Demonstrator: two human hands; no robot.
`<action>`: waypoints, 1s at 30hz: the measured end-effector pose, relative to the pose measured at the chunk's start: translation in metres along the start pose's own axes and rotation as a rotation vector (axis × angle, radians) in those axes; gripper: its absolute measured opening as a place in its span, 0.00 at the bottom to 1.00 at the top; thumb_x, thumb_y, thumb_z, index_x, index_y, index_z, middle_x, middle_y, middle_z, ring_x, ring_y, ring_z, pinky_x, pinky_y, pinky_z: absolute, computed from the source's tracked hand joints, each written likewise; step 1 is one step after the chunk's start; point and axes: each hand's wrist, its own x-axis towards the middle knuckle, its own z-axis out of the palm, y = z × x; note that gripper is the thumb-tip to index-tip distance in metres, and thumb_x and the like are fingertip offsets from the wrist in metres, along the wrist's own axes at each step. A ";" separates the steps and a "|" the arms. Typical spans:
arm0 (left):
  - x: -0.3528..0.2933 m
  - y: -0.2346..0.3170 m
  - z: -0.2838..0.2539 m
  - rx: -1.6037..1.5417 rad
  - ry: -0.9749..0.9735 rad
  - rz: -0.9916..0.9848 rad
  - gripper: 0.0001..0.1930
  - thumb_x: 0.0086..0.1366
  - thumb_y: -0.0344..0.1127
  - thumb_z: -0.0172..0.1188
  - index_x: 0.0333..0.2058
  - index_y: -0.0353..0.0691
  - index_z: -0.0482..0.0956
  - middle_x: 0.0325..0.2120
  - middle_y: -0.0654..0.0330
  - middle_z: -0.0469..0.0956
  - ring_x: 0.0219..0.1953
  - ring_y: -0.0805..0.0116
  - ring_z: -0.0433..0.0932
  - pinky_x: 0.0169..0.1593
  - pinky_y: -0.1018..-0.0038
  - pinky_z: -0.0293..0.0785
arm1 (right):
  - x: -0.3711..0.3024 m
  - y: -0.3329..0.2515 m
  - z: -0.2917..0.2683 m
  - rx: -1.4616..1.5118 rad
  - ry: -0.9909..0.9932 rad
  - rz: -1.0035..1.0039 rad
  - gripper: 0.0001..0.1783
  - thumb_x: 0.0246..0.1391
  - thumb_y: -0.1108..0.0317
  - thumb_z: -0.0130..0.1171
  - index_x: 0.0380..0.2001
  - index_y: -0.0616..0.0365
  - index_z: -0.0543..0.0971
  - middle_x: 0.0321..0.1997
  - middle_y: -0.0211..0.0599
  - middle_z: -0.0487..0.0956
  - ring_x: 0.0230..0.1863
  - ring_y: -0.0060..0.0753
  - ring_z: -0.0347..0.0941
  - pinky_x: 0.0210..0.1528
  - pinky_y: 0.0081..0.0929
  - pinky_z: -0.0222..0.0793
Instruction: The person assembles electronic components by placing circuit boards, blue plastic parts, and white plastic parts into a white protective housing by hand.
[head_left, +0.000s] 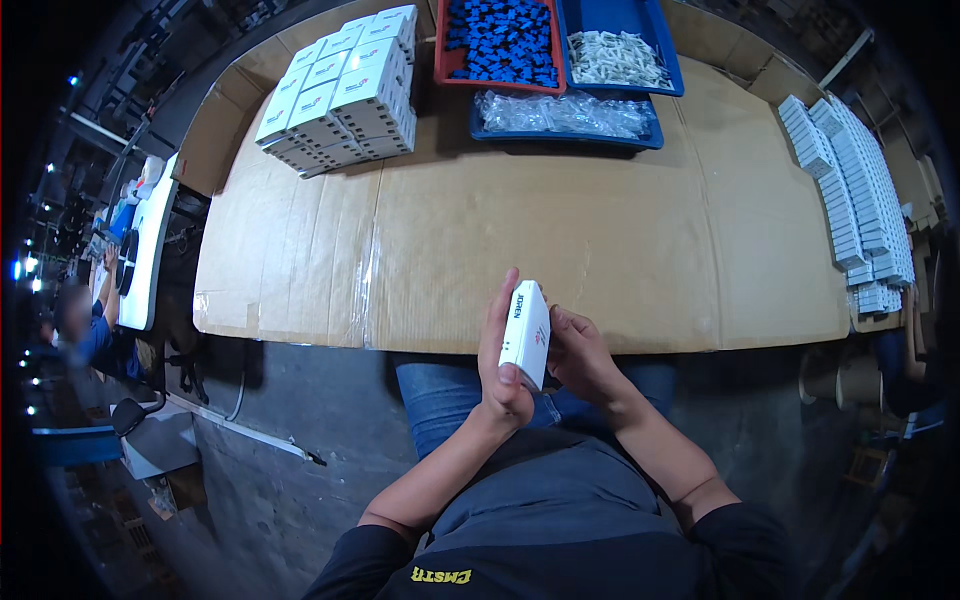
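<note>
Just off the table's near edge, my left hand (500, 368) is closed round a small flat white box (528, 335). The thumb presses its near end, and the fingers stretch along its left side. The box stands tilted on its narrow side, with dark print on its spine and a little red on its broad face. My right hand (582, 352) is at the right of the box, its fingers bent in at the box's far right edge. Part of those fingertips is hidden, as is the underside of the box.
A cardboard-covered table (600, 230) spreads before me. White boxes are piled (340, 90) at the far left. A red bin (440, 60) holds blue parts; a blue tray (655, 138) holds clear bags; another blue bin (678, 70) holds white pieces. Rows of light packs (850, 190) line the right. Another person (95, 335) sits left.
</note>
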 end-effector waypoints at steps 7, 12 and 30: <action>-0.002 -0.013 -0.010 0.236 -0.092 0.170 0.60 0.66 0.81 0.38 0.74 0.26 0.50 0.58 0.48 0.70 0.61 0.58 0.72 0.65 0.62 0.69 | 0.002 0.013 0.002 0.016 -0.046 -0.097 0.21 0.75 0.51 0.50 0.52 0.58 0.79 0.49 0.28 0.81 0.49 0.19 0.76 0.53 0.25 0.73; 0.001 -0.007 0.001 0.200 0.038 0.180 0.58 0.67 0.76 0.43 0.71 0.19 0.55 0.55 0.40 0.71 0.56 0.54 0.71 0.61 0.61 0.67 | 0.003 0.006 0.007 -0.075 0.201 0.036 0.22 0.75 0.50 0.51 0.53 0.59 0.78 0.50 0.33 0.81 0.50 0.21 0.77 0.54 0.25 0.74; 0.006 -0.027 -0.015 0.513 0.090 0.457 0.42 0.67 0.60 0.50 0.58 0.19 0.69 0.52 0.35 0.75 0.54 0.40 0.76 0.55 0.54 0.76 | -0.028 0.002 0.067 -0.523 0.161 -0.318 0.30 0.77 0.60 0.50 0.72 0.67 0.65 0.65 0.40 0.76 0.59 0.21 0.73 0.62 0.22 0.68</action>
